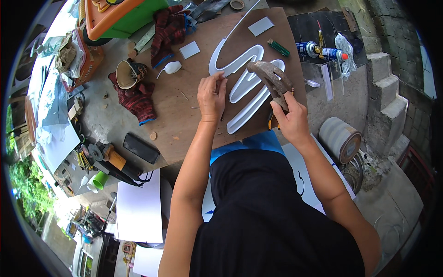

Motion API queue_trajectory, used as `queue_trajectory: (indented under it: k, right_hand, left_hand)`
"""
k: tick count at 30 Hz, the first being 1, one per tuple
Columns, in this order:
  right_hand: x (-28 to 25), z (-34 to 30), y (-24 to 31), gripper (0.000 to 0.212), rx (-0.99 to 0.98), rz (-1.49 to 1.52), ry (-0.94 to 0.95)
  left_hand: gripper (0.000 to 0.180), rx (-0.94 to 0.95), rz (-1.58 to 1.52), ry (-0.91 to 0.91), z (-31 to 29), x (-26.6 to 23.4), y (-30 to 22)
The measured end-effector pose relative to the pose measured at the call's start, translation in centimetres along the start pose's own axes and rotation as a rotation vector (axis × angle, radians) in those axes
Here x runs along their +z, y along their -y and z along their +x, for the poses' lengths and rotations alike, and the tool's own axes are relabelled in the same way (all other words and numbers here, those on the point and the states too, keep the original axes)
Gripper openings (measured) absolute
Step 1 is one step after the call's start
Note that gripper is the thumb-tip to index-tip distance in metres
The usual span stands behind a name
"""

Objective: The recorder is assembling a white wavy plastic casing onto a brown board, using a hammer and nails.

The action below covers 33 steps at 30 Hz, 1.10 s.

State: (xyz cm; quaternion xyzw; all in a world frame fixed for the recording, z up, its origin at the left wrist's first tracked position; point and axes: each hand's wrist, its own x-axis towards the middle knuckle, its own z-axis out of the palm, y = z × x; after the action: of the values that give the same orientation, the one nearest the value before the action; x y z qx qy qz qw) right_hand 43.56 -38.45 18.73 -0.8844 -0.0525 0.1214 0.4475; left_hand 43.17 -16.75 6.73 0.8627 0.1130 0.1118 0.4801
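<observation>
On the brown board (170,115) lies a white, script-like letter shape (249,111) with raised rims. A thin white strip (240,21) rises from its upper curve toward the far edge. My left hand (212,98) is at the shape's left curve, its fingers pinched together at the rim; whatever they hold is hidden. In my right hand (293,121) is a rusty metal tool (272,79) with a looped head, held over the shape's right part and covering some of it.
Around the board are a white dropper bottle (172,68), white rectangular pieces (189,50), a green-handled tool (278,47), a cup (130,75) and red-black gloves (134,101). A phone (141,148) lies left; blue gas canisters (308,49) lie right, near concrete steps (385,83).
</observation>
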Motion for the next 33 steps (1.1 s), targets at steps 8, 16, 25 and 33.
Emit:
queue_trajectory:
  k: [8,16,25,33]
  right_hand:
    - [0.1,0.0,-0.4,0.033,0.075,0.015,0.029]
    - [0.3,0.1,-0.9,0.032,0.06,0.045,0.014]
    - [0.3,-0.1,-1.5,0.029,0.071,0.071,-0.02]
    - [-0.2,0.1,-1.3,0.029,0.089,0.084,-0.025]
  left_hand:
    - [0.011,0.109,-0.002,-0.033,0.1,0.7,0.7]
    - [0.013,-0.01,0.005,0.042,-0.2,0.5,0.7]
    - [0.017,0.162,0.243,0.03,0.2,1.1,-0.1]
    - [0.018,0.302,0.29,0.055,-0.1,0.5,0.8]
